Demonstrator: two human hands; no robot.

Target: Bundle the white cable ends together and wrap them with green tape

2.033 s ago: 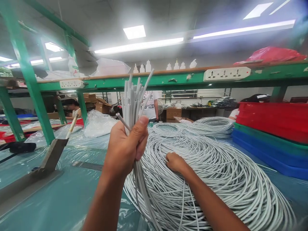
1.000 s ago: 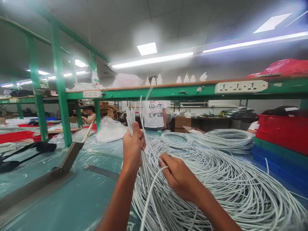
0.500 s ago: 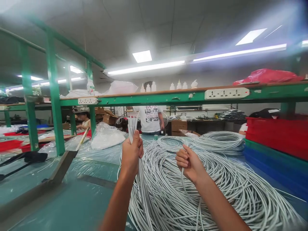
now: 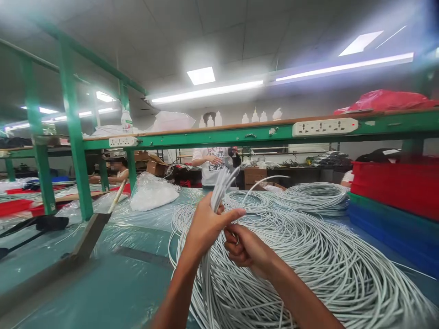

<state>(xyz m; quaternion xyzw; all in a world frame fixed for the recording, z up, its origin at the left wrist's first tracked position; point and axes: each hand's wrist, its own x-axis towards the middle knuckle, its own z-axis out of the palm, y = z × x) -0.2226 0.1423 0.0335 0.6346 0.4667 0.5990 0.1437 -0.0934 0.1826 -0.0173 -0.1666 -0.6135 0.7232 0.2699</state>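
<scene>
My left hand (image 4: 207, 226) is closed round a bundle of pale grey tube ends (image 4: 222, 185) that stick up past the fingers, thumb stretched to the right. My right hand (image 4: 245, 249) sits just below and right of it, fingers curled on a single grey strand (image 4: 262, 179) that arcs up and to the right. Both hands hover over a large loose heap of grey tubing (image 4: 308, 260) spread on the plastic-covered green table (image 4: 103, 283).
A long metal cutter blade (image 4: 78, 249) lies at the left. Stacked red, green and blue trays (image 4: 394, 196) stand at the right. A green shelf (image 4: 240, 132) with power strips and bottles runs overhead. People work behind it. A clear bag (image 4: 151, 192) lies mid-table.
My right hand has come in from the right to just under my left hand, bringing a strand with it. The bundle has tilted rightward and my left thumb has stretched out.
</scene>
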